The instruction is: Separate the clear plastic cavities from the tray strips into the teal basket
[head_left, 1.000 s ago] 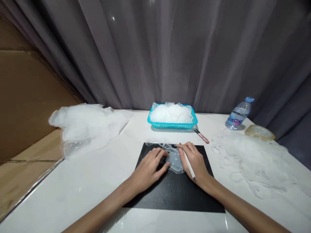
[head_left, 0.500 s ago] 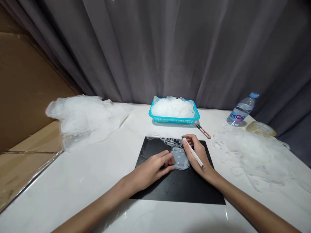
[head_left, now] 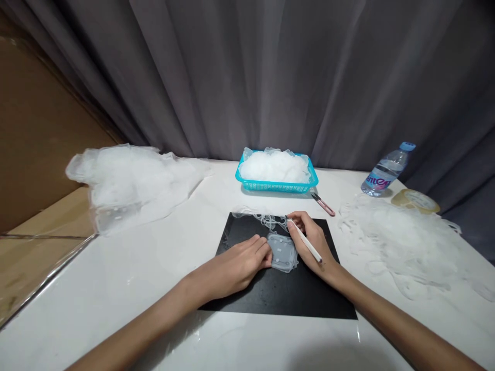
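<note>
My left hand point(head_left: 247, 257) has its fingers closed at the left edge of a translucent, rounded-square rubbery piece point(head_left: 282, 251). The piece lies on a black mat point(head_left: 266, 299), with small raised spots on its face and a thin ragged rim at lower right. In my right hand point(head_left: 309, 234) is a slim white pen-shaped tool point(head_left: 307, 241), gripped like a pencil. Its tip points up and left, above the piece's upper right corner, and is hard to make out. Thin, curly translucent strips point(head_left: 269, 220) lie behind the piece on the mat's far edge.
A turquoise basket point(head_left: 276, 186) heaped with white translucent pieces stands at the back. Pink-handled thread snips point(head_left: 323, 204) lie beside it. To the right are a water bottle point(head_left: 388, 170), a tape roll point(head_left: 415, 201) and tangled scraps point(head_left: 410, 247). A white translucent pile point(head_left: 135, 185) and cardboard point(head_left: 46, 113) are left.
The rubbery piece has shifted slightly left and turned a little, with my left hand moving along. My right hand keeps its grip on the white tool. The whole view has tilted slightly.
</note>
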A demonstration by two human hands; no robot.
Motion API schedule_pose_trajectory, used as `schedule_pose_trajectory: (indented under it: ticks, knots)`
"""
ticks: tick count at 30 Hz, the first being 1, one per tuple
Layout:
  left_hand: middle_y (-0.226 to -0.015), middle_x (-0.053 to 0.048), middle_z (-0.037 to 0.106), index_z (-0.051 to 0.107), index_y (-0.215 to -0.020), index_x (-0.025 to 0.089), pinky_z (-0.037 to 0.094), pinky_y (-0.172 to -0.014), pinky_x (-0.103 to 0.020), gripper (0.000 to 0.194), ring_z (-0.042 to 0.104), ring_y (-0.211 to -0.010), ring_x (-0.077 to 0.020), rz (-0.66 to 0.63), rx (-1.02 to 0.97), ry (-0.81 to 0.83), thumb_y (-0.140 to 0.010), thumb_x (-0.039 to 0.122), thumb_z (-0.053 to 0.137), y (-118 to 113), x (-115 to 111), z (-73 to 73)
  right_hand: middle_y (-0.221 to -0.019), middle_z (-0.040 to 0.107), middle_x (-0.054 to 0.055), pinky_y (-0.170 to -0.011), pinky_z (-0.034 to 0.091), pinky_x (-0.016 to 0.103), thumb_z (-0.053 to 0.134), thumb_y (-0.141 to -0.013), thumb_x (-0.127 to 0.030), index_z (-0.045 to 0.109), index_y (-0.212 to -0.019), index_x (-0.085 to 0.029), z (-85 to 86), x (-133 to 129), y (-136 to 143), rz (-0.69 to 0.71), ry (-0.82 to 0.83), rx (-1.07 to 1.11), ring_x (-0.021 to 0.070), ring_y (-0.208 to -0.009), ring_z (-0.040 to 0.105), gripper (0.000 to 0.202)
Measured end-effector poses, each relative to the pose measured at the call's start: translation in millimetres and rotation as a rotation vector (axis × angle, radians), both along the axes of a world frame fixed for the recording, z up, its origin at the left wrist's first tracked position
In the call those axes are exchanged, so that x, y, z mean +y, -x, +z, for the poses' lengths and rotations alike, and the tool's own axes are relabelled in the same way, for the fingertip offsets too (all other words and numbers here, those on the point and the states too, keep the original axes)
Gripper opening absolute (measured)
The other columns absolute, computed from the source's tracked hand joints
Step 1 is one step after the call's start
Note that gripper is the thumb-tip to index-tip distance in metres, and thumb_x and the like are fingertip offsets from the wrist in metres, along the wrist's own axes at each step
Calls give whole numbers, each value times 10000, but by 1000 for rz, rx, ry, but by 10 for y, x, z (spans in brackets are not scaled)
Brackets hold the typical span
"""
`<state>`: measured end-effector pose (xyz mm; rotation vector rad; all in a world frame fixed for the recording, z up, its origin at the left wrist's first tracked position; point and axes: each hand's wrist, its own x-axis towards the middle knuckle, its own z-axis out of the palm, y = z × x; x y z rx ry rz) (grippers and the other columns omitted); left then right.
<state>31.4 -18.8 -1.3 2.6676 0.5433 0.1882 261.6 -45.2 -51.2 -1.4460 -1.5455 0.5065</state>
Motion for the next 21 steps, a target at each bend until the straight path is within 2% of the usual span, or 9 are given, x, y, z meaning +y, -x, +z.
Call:
schedule_pose_trajectory:
  ticks: [5, 8, 11, 15, 19, 21]
  knots:
    - [-900, -37, 594, 572, -953, 209, 475, -922, -373, 178, 594, -873, -224, -15, 0, 35, -1084, 257, 462, 18, 26, 84, -976, 706, 44, -800, 511, 321, 494, -1036, -350, 601, -1126, -220, 43, -15, 5, 27, 15, -46, 208, -858, 692, 191]
    - [-921, -41, 619, 630, -961, 215, 489, -901, -358, 219, 612, -911, -224, 64, -58, 59, -1083, 321, 483, 17, 77, 108, -994, 721, 54, -810, 516, 323, 493, -1038, -346, 604, -1136, -221, 49, -16, 0, 45, 7, -70, 217, -883, 705, 194]
    - [-1165, -75, 654, 641, -1164, 240, 496, -991, -377, 212, 618, -1113, -247, 161, -149, 122, -1079, 374, 501, 30, 144, 71, -997, 724, 50, -813, 517, 320, 505, -1039, -352, 605, -1141, -228, 47, -22, -5, 70, 7, -65, 218, -899, 707, 188]
    - [-1494, -82, 566, 540, -1446, 318, 424, -1162, -431, 461, 517, -1390, -285, 106, -136, 155, -1018, 471, 613, 63, 205, -47, -1027, 725, 42, -852, 519, 320, 529, -1039, -364, 624, -1139, -235, 59, -33, -13, 97, -3, -8, 210, -917, 699, 189]
    - [-1608, -61, 492, 523, -1505, 353, 395, -1201, -463, 550, 490, -1453, -307, 89, -93, 55, -994, 527, 627, 100, 251, -147, -1023, 739, 47, -895, 526, 327, 482, -1066, -387, 664, -1053, -226, 109, -42, -21, 108, -34, 67, 213, -948, 700, 243]
    - [-1628, -61, 470, 517, -1519, 352, 402, -1202, -462, 590, 495, -1457, -313, 111, -99, 5, -977, 553, 638, 121, 284, -175, -979, 739, 35, -876, 530, 314, 521, -1053, -389, 673, -994, -223, 134, -51, -24, 115, -42, 73, 205, -916, 701, 232]
